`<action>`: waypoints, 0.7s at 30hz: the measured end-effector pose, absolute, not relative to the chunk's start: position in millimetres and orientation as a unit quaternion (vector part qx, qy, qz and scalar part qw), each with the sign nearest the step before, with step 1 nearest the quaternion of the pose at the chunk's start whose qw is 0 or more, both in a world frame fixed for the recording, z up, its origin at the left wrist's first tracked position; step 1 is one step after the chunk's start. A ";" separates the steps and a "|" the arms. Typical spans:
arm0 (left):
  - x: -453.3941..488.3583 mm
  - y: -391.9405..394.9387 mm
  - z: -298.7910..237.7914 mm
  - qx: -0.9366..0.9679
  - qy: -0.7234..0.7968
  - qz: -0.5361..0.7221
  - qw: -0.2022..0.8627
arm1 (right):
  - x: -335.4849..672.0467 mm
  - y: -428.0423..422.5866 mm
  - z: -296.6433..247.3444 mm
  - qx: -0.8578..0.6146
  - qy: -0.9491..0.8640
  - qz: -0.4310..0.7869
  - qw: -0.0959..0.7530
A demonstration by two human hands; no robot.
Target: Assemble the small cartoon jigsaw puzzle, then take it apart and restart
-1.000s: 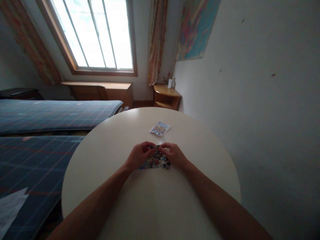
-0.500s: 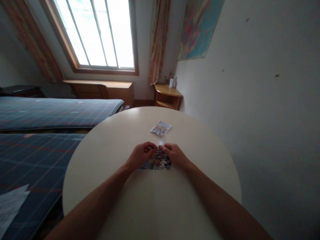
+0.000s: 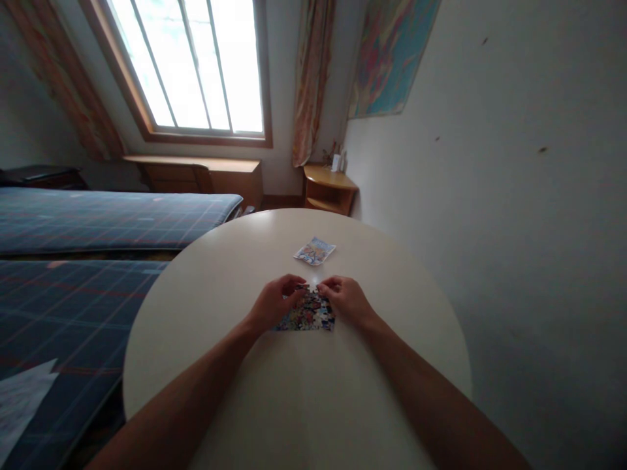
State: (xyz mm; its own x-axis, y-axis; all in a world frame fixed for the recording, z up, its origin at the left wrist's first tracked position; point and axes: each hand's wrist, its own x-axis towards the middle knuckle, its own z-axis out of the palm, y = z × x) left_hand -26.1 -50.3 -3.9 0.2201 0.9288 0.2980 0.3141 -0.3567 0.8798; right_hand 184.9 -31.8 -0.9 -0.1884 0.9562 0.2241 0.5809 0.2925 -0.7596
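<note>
A small colourful jigsaw puzzle (image 3: pixel 308 316) lies flat on the round white table (image 3: pixel 294 391) in front of me. My left hand (image 3: pixel 275 301) rests on its left side, fingers curled and pinched at the puzzle's far edge. My right hand (image 3: pixel 347 299) sits at the right side, fingers also pinched near the far edge. The two sets of fingertips almost meet over a tiny piece that I cannot make out clearly. Both hands cover the puzzle's upper corners.
A small printed card or packet (image 3: pixel 315 250) lies farther back on the table. Two beds with blue plaid covers (image 3: pixel 98 219) stand to the left. A wooden corner shelf (image 3: pixel 329 186) and a window (image 3: pixel 196 65) are behind; a white wall runs along the right.
Both hands have shifted slightly toward the puzzle's far edge, and the right hand has lifted a little. The puzzle and the card stay in place.
</note>
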 end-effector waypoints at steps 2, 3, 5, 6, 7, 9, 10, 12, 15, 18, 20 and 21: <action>-26.2 -49.7 -4.8 0.694 0.448 0.441 0.350 | 185.9 -30.3 -1.1 -0.537 -0.732 0.231 0.350; -26.1 -49.6 -4.8 0.693 0.448 0.442 0.351 | 185.4 -30.6 -0.1 -0.537 -0.736 0.213 0.352; -25.7 -49.5 -4.4 0.690 0.448 0.446 0.352 | 182.7 -33.4 4.1 -0.531 -0.744 0.185 0.361; -25.5 -49.5 -3.9 0.688 0.447 0.449 0.353 | 180.7 -35.9 6.8 -0.525 -0.749 0.178 0.364; -25.2 -49.5 -3.4 0.686 0.446 0.454 0.354 | 178.4 -38.8 9.3 -0.515 -0.755 0.178 0.364; -25.0 -49.2 -2.5 0.676 0.443 0.466 0.360 | 173.9 -45.0 13.0 -0.485 -0.773 0.202 0.357; -25.0 -49.0 -2.3 0.669 0.442 0.472 0.367 | 171.9 -47.8 13.6 -0.467 -0.781 0.223 0.351; -25.2 -48.3 -2.2 0.655 0.445 0.478 0.379 | 168.8 -51.8 12.6 -0.436 -0.789 0.266 0.341; -25.7 -47.6 -2.2 0.647 0.458 0.477 0.380 | 166.6 -53.4 8.3 -0.429 -0.787 0.288 0.338; -25.7 -47.8 -0.6 0.646 0.467 0.476 0.372 | 165.8 -53.0 5.8 -0.433 -0.782 0.290 0.341; -25.8 -48.0 1.0 0.648 0.471 0.472 0.368 | 165.1 -53.6 6.2 -0.426 -0.778 0.305 0.345; -26.1 -47.9 1.6 0.650 0.474 0.470 0.363 | 164.6 -54.3 6.8 -0.423 -0.776 0.314 0.346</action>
State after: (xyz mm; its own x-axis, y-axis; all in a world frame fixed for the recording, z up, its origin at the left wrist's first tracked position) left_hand -26.1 -47.9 1.6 0.1077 0.9578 0.2664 0.2751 -0.2863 0.9178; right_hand 164.6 -54.3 6.8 -0.4029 0.8742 0.2711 0.4400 0.4447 -0.7802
